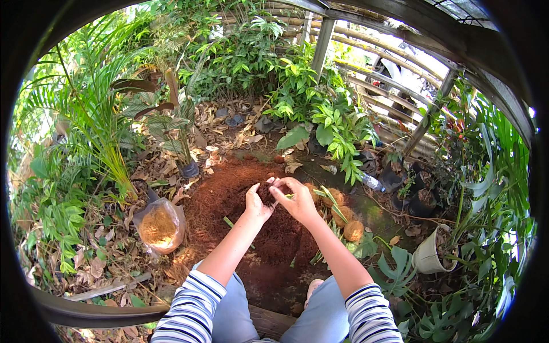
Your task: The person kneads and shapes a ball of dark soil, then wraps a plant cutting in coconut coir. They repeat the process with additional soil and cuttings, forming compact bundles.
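Note:
My left hand (257,203) cups a dark clump of soil (266,194) above a reddish-brown heap of coir or soil mix (274,233). My right hand (296,199) is bent over the same clump, thumb and fingertips touching it. A thin green leaf piece shows by the right fingers. Just right of that hand lie several round fibre balls (353,231), with cut green leaf strips (334,201) across them. Another green strip (228,222) rests on the heap to the left.
At left stands a clear plastic bag of tan fibre (159,227). Potted plants and dry leaves surround the heap. A plastic bottle (372,182), black plant bags and a tilted white pot (435,251) lie to the right. A bamboo fence (386,81) stands behind.

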Available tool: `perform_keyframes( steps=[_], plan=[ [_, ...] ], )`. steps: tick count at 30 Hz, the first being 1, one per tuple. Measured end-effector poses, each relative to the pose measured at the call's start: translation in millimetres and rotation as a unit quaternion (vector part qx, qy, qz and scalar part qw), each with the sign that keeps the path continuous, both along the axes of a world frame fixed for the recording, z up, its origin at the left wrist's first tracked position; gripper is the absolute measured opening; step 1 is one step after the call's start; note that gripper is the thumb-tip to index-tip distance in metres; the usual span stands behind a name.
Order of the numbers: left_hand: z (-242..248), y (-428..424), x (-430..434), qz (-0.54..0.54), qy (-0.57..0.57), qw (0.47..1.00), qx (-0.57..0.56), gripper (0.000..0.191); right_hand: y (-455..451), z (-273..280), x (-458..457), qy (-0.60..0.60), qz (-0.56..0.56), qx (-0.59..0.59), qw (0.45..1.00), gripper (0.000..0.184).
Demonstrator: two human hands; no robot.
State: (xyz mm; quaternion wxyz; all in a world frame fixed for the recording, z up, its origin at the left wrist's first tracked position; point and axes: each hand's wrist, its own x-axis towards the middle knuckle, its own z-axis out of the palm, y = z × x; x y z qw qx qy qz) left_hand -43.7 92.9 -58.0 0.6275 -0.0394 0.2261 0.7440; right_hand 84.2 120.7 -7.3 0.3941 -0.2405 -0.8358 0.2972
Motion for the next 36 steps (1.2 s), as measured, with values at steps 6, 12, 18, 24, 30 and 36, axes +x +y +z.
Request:
perform_keyframes(
  steps=[6, 12, 18, 24, 30, 36],
  plan=[
    [-18.6, 12.6, -4.0, 0.047, -0.038, 0.998, 0.034, 0.041, -8.8, 1.3, 1.3, -0.131, 0.044, -0.012, 0.990, 0.025],
    [-24.3, 11.9, -14.9, 0.039, -0.028, 0.998, 0.041, 0.043, 10.6, -0.5, 7.1, -0.025, 0.127, -0.111, 0.985, 0.013],
    [-14.6, 10.0, -17.1, 0.067, -0.033, 0.997, 0.014, 0.042, 53.9, -18.6, 37.9, -0.070, 0.021, -0.137, 0.988, 0.018],
    [-8.8, 7.6, -12.7, 0.063, -0.039, 0.997, 0.013, 0.045, 93.1, -46.4, 85.4, -0.155, -0.157, -0.113, 0.969, 0.017],
    [-7.3, 7.7, -10.0, 0.056, -0.039, 0.998, 0.016, 0.048, 93.8, -38.4, 104.5, -0.297, -0.396, -0.118, 0.861, 0.007],
    [-4.7, 6.3, -8.1, 0.050, -0.046, 0.998, 0.017, 0.048, 93.0, -38.3, 109.9, -0.300, -0.470, -0.084, 0.825, 0.019]
  ],
)
